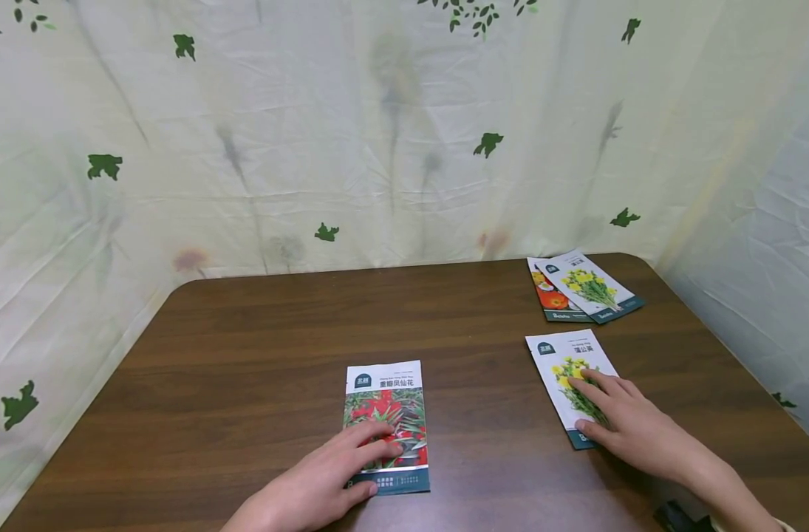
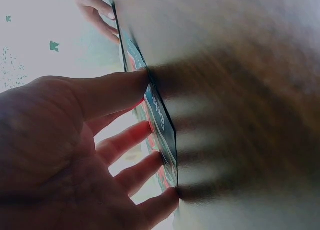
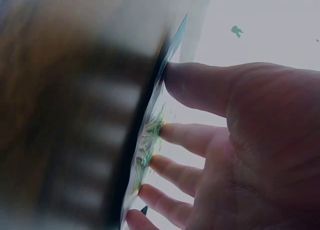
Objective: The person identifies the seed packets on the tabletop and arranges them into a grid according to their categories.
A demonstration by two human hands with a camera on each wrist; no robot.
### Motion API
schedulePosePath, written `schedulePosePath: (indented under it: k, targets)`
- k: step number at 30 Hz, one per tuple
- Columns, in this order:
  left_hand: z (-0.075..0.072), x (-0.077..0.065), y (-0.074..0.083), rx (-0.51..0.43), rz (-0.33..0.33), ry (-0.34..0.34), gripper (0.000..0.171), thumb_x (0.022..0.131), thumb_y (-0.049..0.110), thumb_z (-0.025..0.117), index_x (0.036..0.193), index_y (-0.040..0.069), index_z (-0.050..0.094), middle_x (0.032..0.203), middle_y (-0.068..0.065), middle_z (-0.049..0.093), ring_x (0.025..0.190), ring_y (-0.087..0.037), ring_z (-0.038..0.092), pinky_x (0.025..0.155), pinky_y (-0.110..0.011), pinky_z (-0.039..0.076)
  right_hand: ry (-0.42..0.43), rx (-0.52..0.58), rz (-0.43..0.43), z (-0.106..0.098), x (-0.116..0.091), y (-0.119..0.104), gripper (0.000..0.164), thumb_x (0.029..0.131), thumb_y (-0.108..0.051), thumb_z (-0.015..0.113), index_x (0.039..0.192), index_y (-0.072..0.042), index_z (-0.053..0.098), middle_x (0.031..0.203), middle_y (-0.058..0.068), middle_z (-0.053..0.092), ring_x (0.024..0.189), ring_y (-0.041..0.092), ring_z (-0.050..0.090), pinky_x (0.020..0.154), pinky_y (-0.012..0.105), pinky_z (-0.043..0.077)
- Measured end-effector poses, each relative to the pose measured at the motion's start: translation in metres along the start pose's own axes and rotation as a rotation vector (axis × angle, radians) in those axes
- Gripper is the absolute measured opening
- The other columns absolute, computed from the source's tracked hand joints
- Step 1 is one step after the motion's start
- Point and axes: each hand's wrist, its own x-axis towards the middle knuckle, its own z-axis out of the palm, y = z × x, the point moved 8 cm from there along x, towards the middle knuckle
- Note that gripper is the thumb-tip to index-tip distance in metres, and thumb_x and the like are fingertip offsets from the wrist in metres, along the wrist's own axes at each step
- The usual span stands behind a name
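Note:
In the head view, a seed packet with red flowers [image 1: 394,405] lies flat near the table's front, in the middle. My left hand [image 1: 321,469] rests on its lower left part with fingers spread. The left wrist view shows those fingertips touching the packet's face [image 2: 159,115]. To the right lies a white seed packet with yellow flowers [image 1: 553,363], slightly turned. My right hand [image 1: 643,428] touches it from the right, fingers spread over its picture. Seen from the right wrist, the thumb and fingertips press on that packet's surface [image 3: 147,135].
At the table's back right, another yellow-flower packet [image 1: 586,284] overlaps a packet with a red and orange picture [image 1: 550,297]. The brown wooden table [image 1: 244,355] has rounded far corners. Behind it hangs a pale curtain [image 1: 351,133] with green leaf prints.

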Motion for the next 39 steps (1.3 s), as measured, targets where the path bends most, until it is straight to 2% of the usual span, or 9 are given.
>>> schedulePosePath:
  k: [10,24,28,39]
  targets:
    - [0.001,0.001,-0.003,-0.021,-0.028,-0.028,0.043,0.093,0.019,0.069,0.134,0.024,0.058,0.143,0.002,0.045,0.129,-0.022,0.044,0.103,-0.042,0.041,0.014,-0.052,-0.008,0.004,0.001,-0.012,0.064,0.091,-0.04,0.068,0.144,-0.007,0.05,0.145,0.024,0.042,0.127,0.05,0.038,0.094,0.064,0.039]
    - [0.002,0.002,-0.004,-0.042,-0.056,-0.059,0.043,0.093,0.022,0.069,0.134,0.025,0.058,0.144,0.002,0.044,0.129,-0.022,0.043,0.104,-0.041,0.041,0.041,-0.001,-0.047,0.005,0.001,-0.023,0.063,0.092,-0.041,0.068,0.143,-0.009,0.051,0.146,0.019,0.043,0.13,0.048,0.036,0.096,0.064,0.038]
    - [0.003,0.002,-0.004,-0.052,-0.066,-0.069,0.043,0.093,0.022,0.068,0.135,0.025,0.058,0.144,0.002,0.044,0.13,-0.023,0.042,0.104,-0.042,0.041,0.026,0.014,-0.042,0.007,0.001,-0.026,0.062,0.092,-0.039,0.068,0.144,-0.008,0.05,0.147,0.018,0.042,0.132,0.049,0.034,0.097,0.065,0.036]
    - [0.003,0.002,-0.005,-0.049,-0.051,-0.055,0.043,0.093,0.022,0.069,0.134,0.025,0.058,0.144,0.003,0.044,0.13,-0.023,0.042,0.103,-0.041,0.041,0.026,0.015,-0.061,0.009,0.001,-0.036,0.059,0.093,-0.035,0.067,0.144,-0.009,0.05,0.147,0.018,0.042,0.133,0.048,0.034,0.099,0.064,0.035]
